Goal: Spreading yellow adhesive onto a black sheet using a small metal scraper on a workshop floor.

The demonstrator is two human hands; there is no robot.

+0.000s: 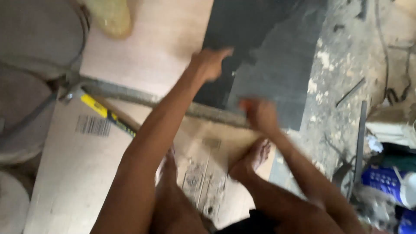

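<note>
Hands on dark sheet (277, 56), positioning it.
We judge alignment underway: our left hand (211, 63) spread flat, our right hand (259, 113) too blurred to tell; steady pressing seems needed.

Motion blur smears my left hand (211, 63) and right hand (259, 113); I cannot resolve their fingers or grip on the dark sheet (277, 60). The blue package (390, 184) is cut off at right.

Rough, dusty concrete floor (342, 65) with debris; pale plywood boards (73, 173) lie across it under dim light.
</note>
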